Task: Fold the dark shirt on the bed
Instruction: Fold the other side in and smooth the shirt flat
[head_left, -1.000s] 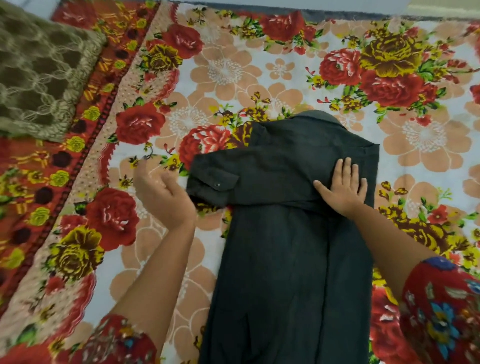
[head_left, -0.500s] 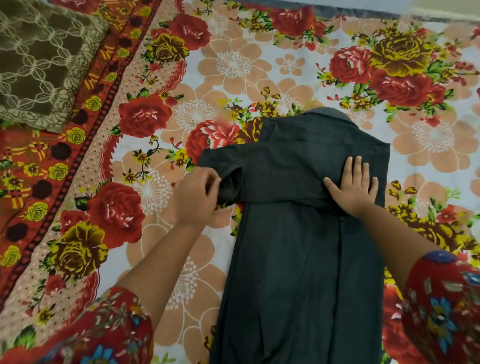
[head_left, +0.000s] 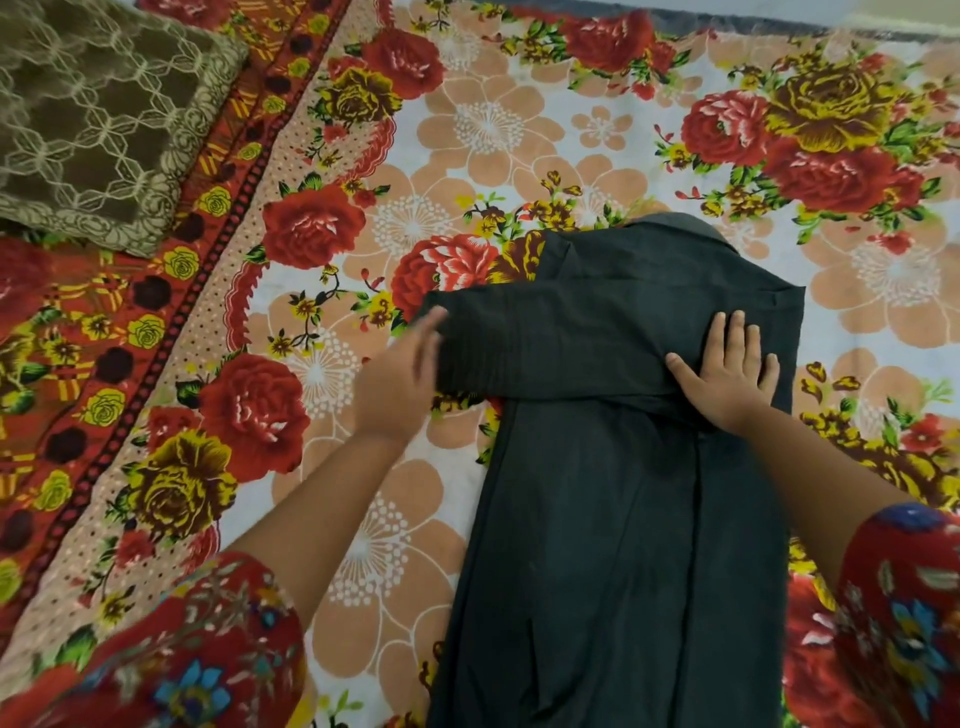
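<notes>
Floral-sheeted bed (head_left: 519, 130) is carrying the dark shirt (head_left: 613, 519), lying lengthwise at centre-right, one sleeve (head_left: 545, 348) folded across its upper part. Right hand (head_left: 727, 374) is pressing flat on the fold, grip apart; left hand (head_left: 400, 374), blurred, is touching the sleeve end, fingers straight, grip apart.

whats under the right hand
The right hand presses flat on the dark shirt, where its folded sleeve crosses the body. The bedsheet beneath is covered there.
</notes>
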